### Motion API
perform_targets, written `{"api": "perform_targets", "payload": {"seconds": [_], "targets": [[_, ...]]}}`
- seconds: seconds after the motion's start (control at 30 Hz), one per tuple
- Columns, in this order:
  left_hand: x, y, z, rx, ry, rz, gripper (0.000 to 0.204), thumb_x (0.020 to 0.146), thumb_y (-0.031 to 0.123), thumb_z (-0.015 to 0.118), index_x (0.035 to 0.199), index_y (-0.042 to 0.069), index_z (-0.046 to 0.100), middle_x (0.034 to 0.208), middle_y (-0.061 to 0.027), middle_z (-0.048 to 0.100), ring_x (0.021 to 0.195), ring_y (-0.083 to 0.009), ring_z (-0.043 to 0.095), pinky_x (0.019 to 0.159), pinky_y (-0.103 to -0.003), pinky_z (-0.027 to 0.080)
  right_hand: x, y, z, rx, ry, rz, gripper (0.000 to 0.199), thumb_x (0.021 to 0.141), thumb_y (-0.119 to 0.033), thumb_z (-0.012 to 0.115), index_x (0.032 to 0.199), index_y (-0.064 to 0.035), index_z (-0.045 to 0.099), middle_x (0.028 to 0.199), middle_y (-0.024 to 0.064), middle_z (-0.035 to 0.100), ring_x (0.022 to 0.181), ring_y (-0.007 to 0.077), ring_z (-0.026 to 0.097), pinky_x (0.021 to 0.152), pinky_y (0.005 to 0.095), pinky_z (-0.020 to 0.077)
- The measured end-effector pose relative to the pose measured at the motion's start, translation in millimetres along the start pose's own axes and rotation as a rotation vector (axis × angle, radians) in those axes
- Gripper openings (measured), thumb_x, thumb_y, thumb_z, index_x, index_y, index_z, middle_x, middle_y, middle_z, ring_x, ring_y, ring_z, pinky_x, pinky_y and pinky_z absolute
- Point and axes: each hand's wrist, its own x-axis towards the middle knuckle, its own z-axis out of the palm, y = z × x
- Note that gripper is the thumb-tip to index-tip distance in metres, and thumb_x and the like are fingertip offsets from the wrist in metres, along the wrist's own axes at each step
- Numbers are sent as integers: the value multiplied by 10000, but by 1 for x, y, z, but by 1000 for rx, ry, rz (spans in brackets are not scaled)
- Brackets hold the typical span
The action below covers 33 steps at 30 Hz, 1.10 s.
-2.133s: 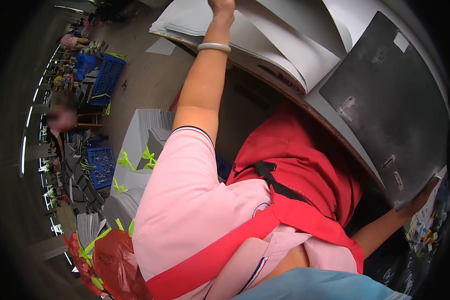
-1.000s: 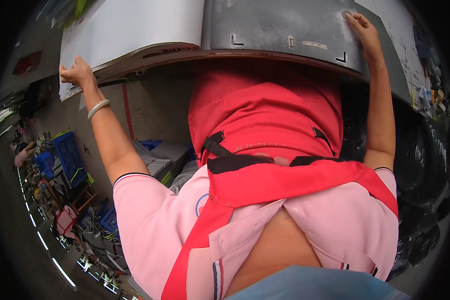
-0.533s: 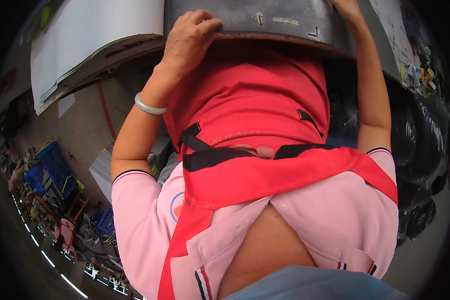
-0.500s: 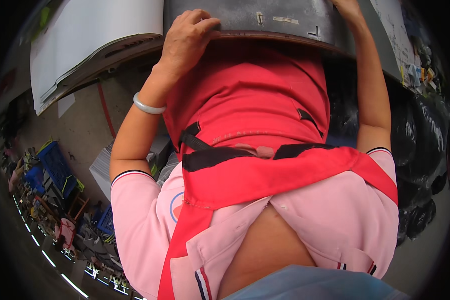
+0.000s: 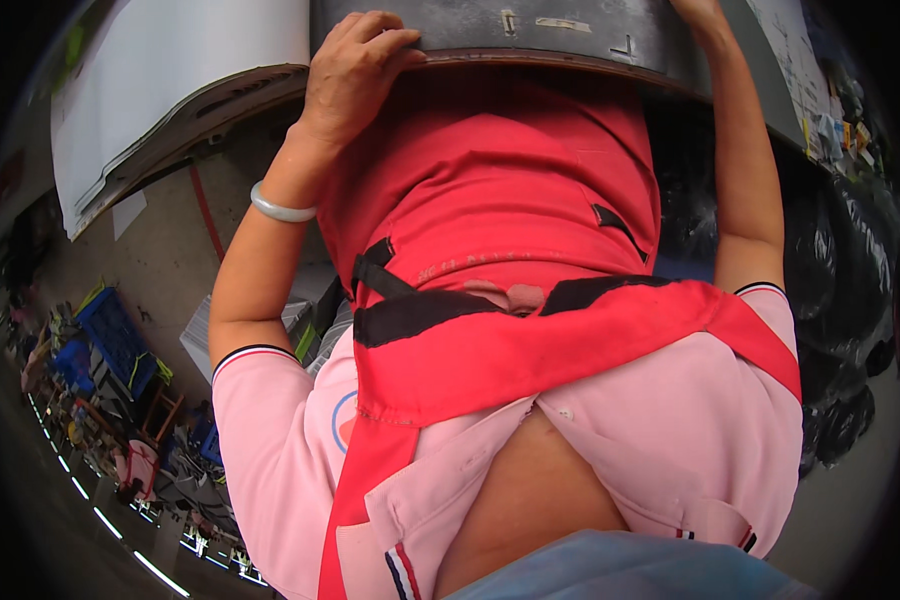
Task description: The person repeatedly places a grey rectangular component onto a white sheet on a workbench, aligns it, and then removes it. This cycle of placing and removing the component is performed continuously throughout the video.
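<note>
My left hand [image 5: 353,72], with a pale bangle [image 5: 283,207] on the wrist, is at the near edge of a dark grey work surface [image 5: 560,30]. Its fingers are bent and drawn together, with the thumb low by the edge. Whatever may be between them is hidden. Further right, my right hand [image 5: 697,12] reaches over the same surface. The picture's upper rim cuts off its fingers, so their grip does not show.
White sheets [image 5: 180,80] lie stacked left of the grey surface, their near edges overhanging. Below left are a blue crate [image 5: 117,335] and piled goods on the floor. Black plastic bags [image 5: 840,270] fill the right side, under a table with small items [image 5: 840,135].
The view has shifted slightly, so the grey surface sits higher in the picture. My left hand has slid a little left along its edge. My right hand stays near the same spot.
</note>
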Motion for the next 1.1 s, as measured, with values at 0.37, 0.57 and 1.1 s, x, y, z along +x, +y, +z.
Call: {"api": "perform_targets", "payload": {"seconds": [0.37,0.57,1.1], "targets": [[-1,6,0,-14,-22,-13,215,835,147,784,1036,78,751,1024,-50,693,947,-263,658,817,-370,543,7,17,-3,-2,-14,-17,254,902,-266,739,891,-13,726,759,0,644,707,108,550,639,300,454],[-1,8,-1,-3,-35,-5,214,845,129,772,1053,79,752,1035,-55,695,955,-261,666,813,-371,549,5,12,1,-42,16,-2,256,892,-263,742,899,-8,724,784,24,667,751,125,580,697,321,494],[38,20,-1,-22,-258,-87,220,924,241,714,1086,95,746,1097,-61,688,1018,-292,666,884,-406,533,5,25,11,-53,97,-82,301,881,-294,734,891,2,682,756,47,633,735,136,577,686,329,490]]}}
